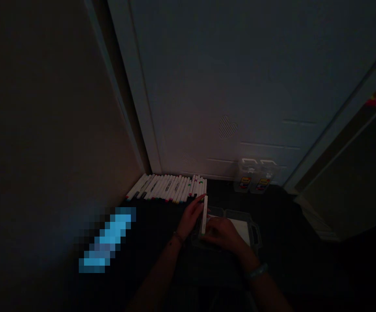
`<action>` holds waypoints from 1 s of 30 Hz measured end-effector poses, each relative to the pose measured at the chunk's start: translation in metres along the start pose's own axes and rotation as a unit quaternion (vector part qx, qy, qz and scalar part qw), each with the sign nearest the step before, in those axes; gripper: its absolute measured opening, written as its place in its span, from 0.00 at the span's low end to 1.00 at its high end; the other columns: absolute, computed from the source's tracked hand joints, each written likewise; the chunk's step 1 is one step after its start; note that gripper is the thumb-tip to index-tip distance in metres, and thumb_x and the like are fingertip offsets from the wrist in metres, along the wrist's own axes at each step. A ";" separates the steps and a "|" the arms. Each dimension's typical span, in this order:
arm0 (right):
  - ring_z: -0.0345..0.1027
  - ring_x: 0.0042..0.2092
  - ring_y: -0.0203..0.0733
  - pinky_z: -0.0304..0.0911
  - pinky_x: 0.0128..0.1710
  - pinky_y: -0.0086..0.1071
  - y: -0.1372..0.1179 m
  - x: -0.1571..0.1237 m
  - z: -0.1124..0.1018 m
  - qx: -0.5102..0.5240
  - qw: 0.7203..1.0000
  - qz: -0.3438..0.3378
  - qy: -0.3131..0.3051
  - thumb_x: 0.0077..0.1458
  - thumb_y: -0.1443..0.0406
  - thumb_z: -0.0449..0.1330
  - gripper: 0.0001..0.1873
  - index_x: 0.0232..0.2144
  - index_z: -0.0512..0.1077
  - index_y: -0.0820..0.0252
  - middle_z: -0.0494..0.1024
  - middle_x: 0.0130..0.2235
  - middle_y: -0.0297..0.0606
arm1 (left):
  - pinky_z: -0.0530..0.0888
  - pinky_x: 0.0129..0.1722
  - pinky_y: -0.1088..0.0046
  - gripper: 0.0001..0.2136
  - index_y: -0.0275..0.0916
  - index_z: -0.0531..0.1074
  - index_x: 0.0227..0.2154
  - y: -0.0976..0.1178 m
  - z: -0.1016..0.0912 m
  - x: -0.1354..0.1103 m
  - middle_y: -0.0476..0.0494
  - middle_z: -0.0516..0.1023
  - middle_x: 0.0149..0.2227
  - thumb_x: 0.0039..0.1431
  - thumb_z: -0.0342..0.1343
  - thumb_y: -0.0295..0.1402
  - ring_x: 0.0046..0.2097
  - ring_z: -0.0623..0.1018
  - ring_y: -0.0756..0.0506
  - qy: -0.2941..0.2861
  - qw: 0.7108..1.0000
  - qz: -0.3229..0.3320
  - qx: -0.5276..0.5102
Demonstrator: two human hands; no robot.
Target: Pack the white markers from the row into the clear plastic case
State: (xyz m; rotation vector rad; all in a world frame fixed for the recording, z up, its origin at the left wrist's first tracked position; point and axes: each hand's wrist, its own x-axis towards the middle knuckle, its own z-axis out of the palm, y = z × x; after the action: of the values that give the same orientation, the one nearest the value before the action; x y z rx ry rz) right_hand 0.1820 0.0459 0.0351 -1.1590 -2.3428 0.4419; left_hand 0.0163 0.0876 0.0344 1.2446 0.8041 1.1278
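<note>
A white marker (204, 214) stands nearly upright between my two hands, over the near left part of a clear plastic case (255, 236). My left hand (189, 220) is at its upper part, fingers reaching around it and closed. At the lower end is my right hand (222, 232), its fingers curled in and closed on the marker. Dim light blurs the exact finger contact. The case lies open under my hands, with white showing inside and a carry handle on its right side. Behind my left hand, many white markers (166, 188) with coloured ends lie side by side in a row.
Two clear plastic containers (245, 177) with labels and white handles stand at the back right, against a pale panelled door (188, 95). A brown wall (60, 143) borders the left side. A bright blue pixelated patch (109, 238) lies at the left of the dark surface.
</note>
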 end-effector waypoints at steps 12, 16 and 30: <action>0.69 0.36 0.39 0.56 0.33 0.28 -0.001 0.000 0.001 -0.007 1.000 -0.004 0.002 0.50 0.53 0.61 0.14 0.32 0.71 0.57 0.76 0.33 0.35 | 0.71 0.35 0.73 0.29 0.38 0.58 0.57 -0.001 0.000 0.000 0.40 0.79 0.36 0.55 0.53 0.45 0.35 0.77 0.46 -0.002 1.000 -0.004 0.029; 0.69 0.35 0.39 0.56 0.32 0.28 -0.002 0.000 -0.001 -0.007 1.000 -0.006 0.000 0.50 0.53 0.60 0.14 0.31 0.71 0.57 0.77 0.33 0.34 | 0.71 0.34 0.74 0.29 0.38 0.57 0.57 -0.001 0.000 0.000 0.40 0.79 0.36 0.55 0.53 0.45 0.34 0.77 0.46 -0.005 1.000 -0.010 0.028; 0.70 0.37 0.40 0.58 0.35 0.28 -0.001 0.000 -0.001 -0.006 1.000 -0.012 -0.001 0.49 0.53 0.61 0.14 0.32 0.72 0.57 0.77 0.35 0.36 | 0.71 0.32 0.74 0.29 0.39 0.58 0.57 0.000 0.001 -0.001 0.41 0.79 0.36 0.55 0.53 0.45 0.33 0.78 0.46 -0.015 0.999 -0.016 0.023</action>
State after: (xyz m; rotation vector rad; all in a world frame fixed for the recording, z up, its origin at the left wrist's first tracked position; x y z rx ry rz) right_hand 0.1813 0.0452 0.0364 -1.1350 -2.3619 0.4224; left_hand 0.0171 0.0865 0.0347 1.2789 0.8284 1.0675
